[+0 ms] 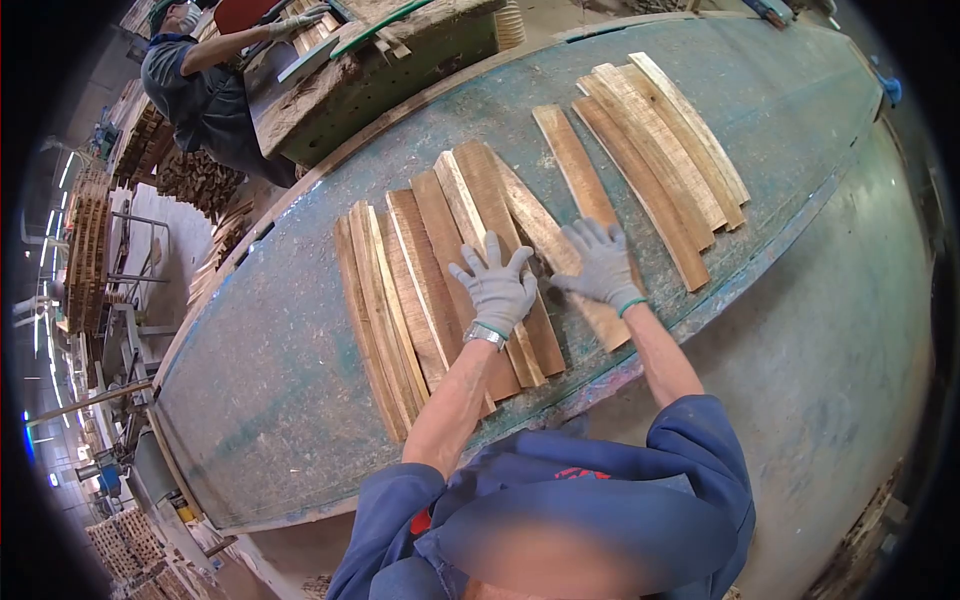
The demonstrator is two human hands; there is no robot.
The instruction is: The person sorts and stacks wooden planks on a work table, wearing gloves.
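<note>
Both hands, left hand (497, 287) and right hand (601, 264), rest flat on wooden slats (440, 270)

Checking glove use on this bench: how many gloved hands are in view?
3. The left hand and right hand lie flat on the wooden slats; a co-worker's gloved hand is top left. That person's other hand is hidden.

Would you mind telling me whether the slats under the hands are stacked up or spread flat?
Spread flat: the slats lie side by side on the table, edges overlapping slightly.
</note>
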